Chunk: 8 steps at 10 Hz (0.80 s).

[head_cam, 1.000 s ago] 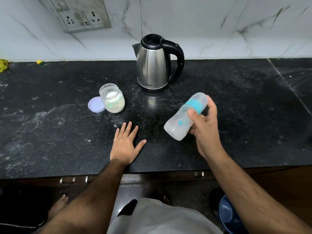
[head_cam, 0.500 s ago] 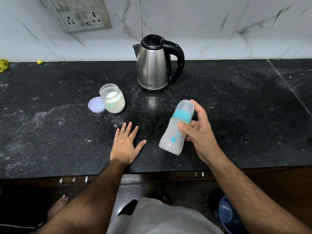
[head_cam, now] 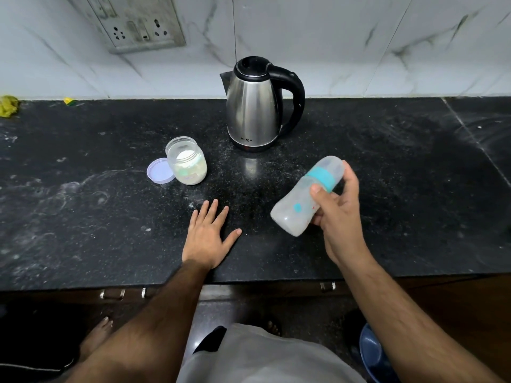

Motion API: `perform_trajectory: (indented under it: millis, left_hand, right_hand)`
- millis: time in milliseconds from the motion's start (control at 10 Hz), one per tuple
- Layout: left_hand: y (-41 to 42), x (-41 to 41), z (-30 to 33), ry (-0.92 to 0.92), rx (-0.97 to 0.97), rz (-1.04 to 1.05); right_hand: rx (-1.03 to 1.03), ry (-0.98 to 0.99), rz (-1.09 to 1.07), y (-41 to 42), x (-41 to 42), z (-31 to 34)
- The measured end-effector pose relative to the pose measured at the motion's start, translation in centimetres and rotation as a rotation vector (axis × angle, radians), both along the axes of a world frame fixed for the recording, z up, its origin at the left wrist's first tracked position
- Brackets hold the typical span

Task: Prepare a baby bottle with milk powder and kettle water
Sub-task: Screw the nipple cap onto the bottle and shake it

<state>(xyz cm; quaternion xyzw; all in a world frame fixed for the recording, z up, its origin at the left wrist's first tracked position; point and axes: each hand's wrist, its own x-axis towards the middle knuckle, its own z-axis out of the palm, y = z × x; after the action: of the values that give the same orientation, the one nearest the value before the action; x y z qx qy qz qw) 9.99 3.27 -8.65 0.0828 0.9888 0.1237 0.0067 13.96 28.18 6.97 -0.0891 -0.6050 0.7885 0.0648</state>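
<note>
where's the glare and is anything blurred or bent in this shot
Head view: a soft glare patch lies on the black counter just in front of the kettle; the bottle in the right hand looks slightly soft; the wide lens bows the counter's front edge and tilts the wall socket.

The yellow cloth (head_cam: 8, 105) was cut off by the left edge, the blue tub (head_cam: 373, 355) by the bottom. The right hand (head_cam: 338, 217) hid part of the baby bottle (head_cam: 298, 203) — its contents were too cloudy to tell.
</note>
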Motion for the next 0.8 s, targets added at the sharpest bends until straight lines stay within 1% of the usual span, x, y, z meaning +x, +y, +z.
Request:
perform_trajectory:
  millis: [100,300,400,500,600,700,800]
  left_hand:
    - [-0.04,-0.01,-0.08,0.003,0.008,0.002]
    - [-0.03,0.0,-0.14,0.008,0.008,0.001]
    - [-0.05,0.02,-0.16,0.009,0.005,0.002]
    - [-0.03,0.01,-0.16,0.009,0.006,0.002]
    - [-0.02,0.01,-0.15,0.007,0.011,0.0]
    - [-0.07,0.0,-0.16,0.006,0.006,-0.001]
    - [-0.07,0.01,-0.16,0.008,0.009,0.0]
  right_hand:
    - [0.067,-0.021,0.119,-0.44,0.49,-0.31]
    - [-0.02,-0.025,-0.068,0.12,0.18,-0.23]
    - [0.013,-0.056,0.04,-0.48,0.62,-0.47]
    - [0.03,-0.044,0.05,-0.38,0.69,-0.38]
    - [-0.013,-0.039,-0.086,0.08,0.25,-0.38]
    - [-0.007,-0.042,-0.027,-0.19,0.51,-0.59]
    - [0.04,-0.048,0.074,-0.52,1.01,-0.61]
